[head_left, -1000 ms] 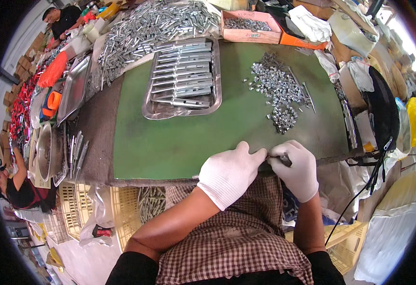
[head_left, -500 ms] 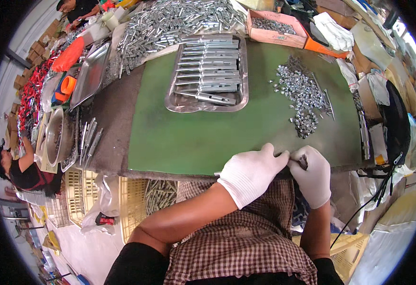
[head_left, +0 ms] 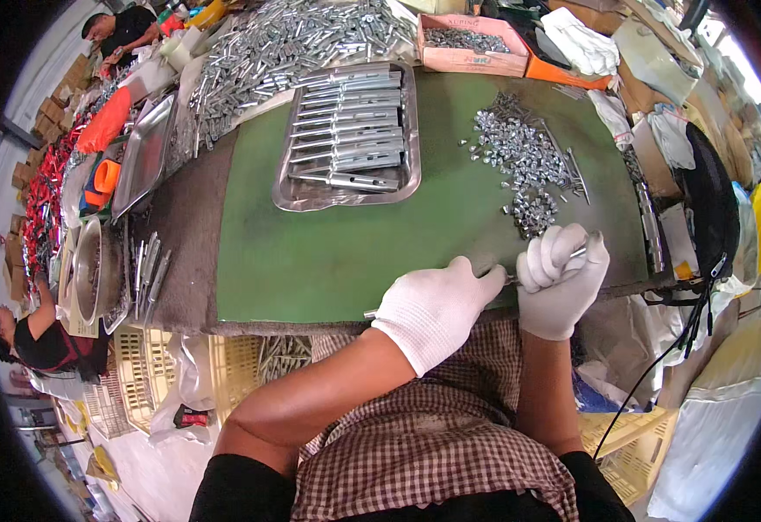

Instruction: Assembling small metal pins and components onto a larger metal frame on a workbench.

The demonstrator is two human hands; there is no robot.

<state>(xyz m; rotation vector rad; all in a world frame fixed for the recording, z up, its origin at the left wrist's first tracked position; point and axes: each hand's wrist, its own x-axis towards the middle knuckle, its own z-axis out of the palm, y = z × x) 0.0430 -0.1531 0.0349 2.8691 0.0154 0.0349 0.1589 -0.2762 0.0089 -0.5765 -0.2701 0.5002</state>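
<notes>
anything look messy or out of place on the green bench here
Mostly orderly. The rods in the steel tray lie in a neat row, except the nearest rod, which sits slightly askew. The small metal fittings are a loose scattered heap on the green mat, with some strays. Nothing looks damaged.

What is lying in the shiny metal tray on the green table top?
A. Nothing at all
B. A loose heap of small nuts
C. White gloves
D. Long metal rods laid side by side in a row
D: the metal tray holds long silvery rods laid side by side, while the small loose metal pieces lie heaped on the green mat to its right.
</notes>
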